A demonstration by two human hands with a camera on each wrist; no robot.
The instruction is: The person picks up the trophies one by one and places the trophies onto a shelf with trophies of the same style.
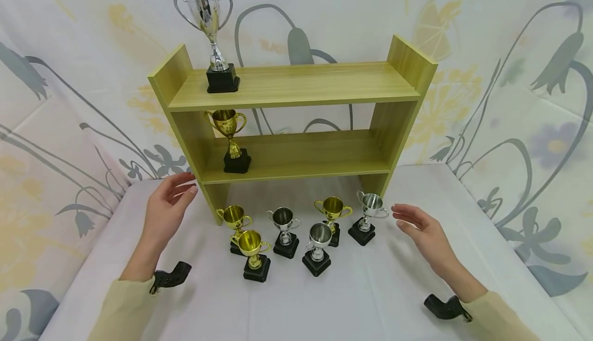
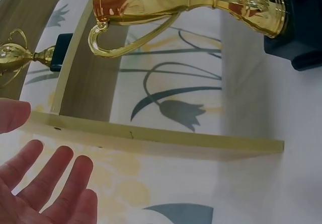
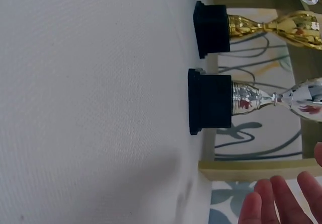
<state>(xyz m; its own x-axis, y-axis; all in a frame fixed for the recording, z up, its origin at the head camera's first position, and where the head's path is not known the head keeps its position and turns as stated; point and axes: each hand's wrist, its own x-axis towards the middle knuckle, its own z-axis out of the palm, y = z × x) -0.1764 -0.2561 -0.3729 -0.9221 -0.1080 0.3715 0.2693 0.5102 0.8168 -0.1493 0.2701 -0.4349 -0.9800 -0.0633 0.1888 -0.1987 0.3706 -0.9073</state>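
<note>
My left hand (image 1: pixel 168 211) hangs in the air just left of the wooden shelf (image 1: pixel 296 156), its fingers loosely bent and nothing in them. On the other side my right hand (image 1: pixel 426 238) is relaxed and holds nothing, right beside a silver trophy cup (image 1: pixel 372 206). Small trophies on black bases stand upright on the white table in front of the shelf. Among them are a front gold trophy (image 1: pixel 250 243), a gold one (image 1: pixel 233 218) behind it, another gold one (image 1: pixel 333 209) and two more silver ones, one at centre (image 1: pixel 283 220) and one nearer (image 1: pixel 319 236).
A large silver trophy (image 1: pixel 213 32) stands at the left of the top shelf board. Below it, a gold trophy (image 1: pixel 231 137) occupies the left of the middle board. Floral cloth (image 1: pixel 509 99) hangs behind and at both sides of the white tablecloth (image 1: pixel 296 310).
</note>
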